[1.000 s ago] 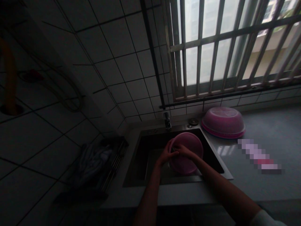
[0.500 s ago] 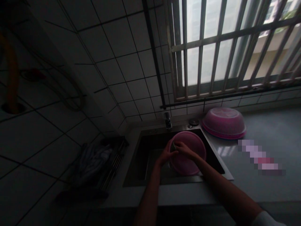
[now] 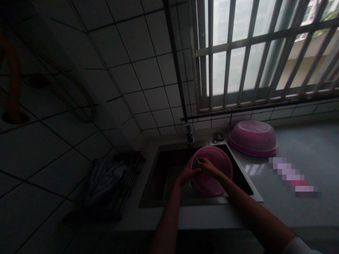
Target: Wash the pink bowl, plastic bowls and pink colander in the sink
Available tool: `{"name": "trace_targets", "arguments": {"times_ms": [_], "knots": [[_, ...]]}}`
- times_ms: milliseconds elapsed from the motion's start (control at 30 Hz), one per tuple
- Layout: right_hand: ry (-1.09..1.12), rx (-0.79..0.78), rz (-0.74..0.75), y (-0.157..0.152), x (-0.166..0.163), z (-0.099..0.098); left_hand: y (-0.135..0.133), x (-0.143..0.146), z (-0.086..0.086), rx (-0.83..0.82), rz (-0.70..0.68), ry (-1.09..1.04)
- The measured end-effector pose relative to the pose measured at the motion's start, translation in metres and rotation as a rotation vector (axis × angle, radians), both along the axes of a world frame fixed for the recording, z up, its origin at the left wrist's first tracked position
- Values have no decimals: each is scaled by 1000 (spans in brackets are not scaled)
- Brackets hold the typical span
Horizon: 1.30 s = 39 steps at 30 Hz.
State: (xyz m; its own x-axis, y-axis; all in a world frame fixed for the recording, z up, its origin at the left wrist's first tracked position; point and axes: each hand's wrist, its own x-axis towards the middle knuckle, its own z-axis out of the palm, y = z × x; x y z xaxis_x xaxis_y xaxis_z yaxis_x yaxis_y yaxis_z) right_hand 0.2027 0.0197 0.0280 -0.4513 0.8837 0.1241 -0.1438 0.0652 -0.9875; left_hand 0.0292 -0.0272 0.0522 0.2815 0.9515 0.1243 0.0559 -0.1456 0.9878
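Pink plastic basin sits in the sink, left hand curled over its rim, right hand closed on a greenish scrubber, scrubbing seemingly in hand, next stroke needing steady bracing!

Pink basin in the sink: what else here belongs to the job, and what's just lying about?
In the job: left hand, right hand, pink basin, small green thing at the fingers, sink.

Lying about: upturned pink bowl, striped cloth.
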Motion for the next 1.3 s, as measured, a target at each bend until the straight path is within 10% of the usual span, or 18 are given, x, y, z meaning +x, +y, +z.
{"name": "trace_targets", "arguments": {"times_ms": [167, 400, 667, 933, 1167, 1300], "knots": [[80, -26, -214, 14, 6, 1, 2, 2, 1, 34, -37, 9], [25, -14, 222, -4, -5, 0, 5, -3, -13, -30, -9, -18], [120, -45, -252, 18, 10, 0, 5, 2, -8, 15, -22, 13], [14, -21, 147, 3, -5, -8, 2, -3, -9, -53, 0, -6], [49, 43, -346, 27, 10, -15, 5, 3, 0, -39, -13, -23], [-29, 102, -57, 19, 0, -17, 3, 3, 7, -26, 14, -19]]}}
